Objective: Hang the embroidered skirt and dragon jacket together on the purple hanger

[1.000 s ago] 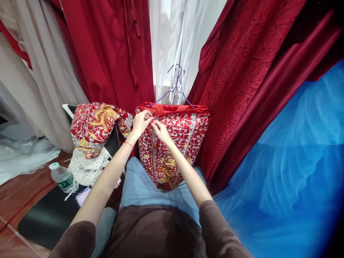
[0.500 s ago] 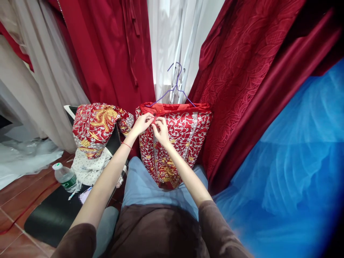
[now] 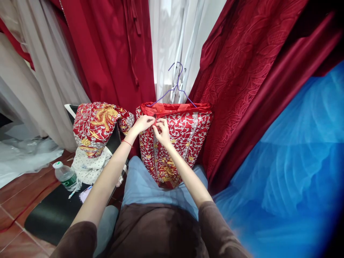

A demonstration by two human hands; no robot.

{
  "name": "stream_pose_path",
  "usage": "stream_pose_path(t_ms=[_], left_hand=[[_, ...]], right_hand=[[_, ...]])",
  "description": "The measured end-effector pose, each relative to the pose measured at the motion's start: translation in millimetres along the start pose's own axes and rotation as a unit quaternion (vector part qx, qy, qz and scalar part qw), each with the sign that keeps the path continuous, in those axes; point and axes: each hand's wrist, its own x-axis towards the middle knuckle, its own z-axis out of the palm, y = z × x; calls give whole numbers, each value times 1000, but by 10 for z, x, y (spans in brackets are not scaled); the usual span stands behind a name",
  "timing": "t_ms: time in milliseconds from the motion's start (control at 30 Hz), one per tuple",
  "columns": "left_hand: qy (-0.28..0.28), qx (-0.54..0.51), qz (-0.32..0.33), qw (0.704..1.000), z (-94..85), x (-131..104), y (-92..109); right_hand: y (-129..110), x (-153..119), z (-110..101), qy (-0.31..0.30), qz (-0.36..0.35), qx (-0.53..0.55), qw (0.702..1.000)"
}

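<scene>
A red skirt (image 3: 181, 130) with silver and gold embroidery lies upright over my lap, its red waistband facing up. The purple wire hanger (image 3: 176, 87) rises from that waistband. At the left part of the waistband, my left hand (image 3: 145, 123) is closed in a pinch on a small red strap. My right hand (image 3: 162, 132) pinches the same spot from the right, thumb and forefinger together and fingers curled. The fingertips of both hands almost meet. Exactly how the strap runs between them is too small to make out.
On the left, a black chair (image 3: 51, 215) carries a matching embroidered garment (image 3: 98, 122), a dotted white cloth (image 3: 90, 163) and a plastic bottle (image 3: 66, 177). Dark red dresses (image 3: 113, 53) hang ahead, and blue tulle (image 3: 290, 172) spreads at the right.
My left hand has shifted slightly downward and its fingers have bunched closer. The right hand keeps its pinch at the same place. The skirt and hanger have hardly moved.
</scene>
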Motion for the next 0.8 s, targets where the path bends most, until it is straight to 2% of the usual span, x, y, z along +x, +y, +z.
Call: stream_pose_path(t_ms=[100,233,333,400,467,533,600,700,800], left_hand=[[54,-47,29,997,67,-45,22],[213,-105,44,970,198,-147,43],[307,-148,-12,940,320,-212,-26],[331,-194,-79,920,401,-231,-106],[304,-251,-146,907,464,-235,-176],[236,-302,-184,905,501,-237,-208],[185,-326,-182,909,517,-249,-199],[180,-336,-161,910,519,-279,-165],[163,-363,-172,901,480,-291,-182]], right_hand=[[-22,50,-28,-35,28,47,998],[-66,88,-53,-112,114,122,980],[-97,86,-49,-138,157,182,961],[-101,84,-40,-161,195,225,941],[-89,85,-31,-182,241,255,919],[-75,84,-28,-196,287,266,899],[-71,78,-39,-205,321,260,887],[-97,56,-87,-243,337,258,872],[-133,34,-159,-288,333,262,859]])
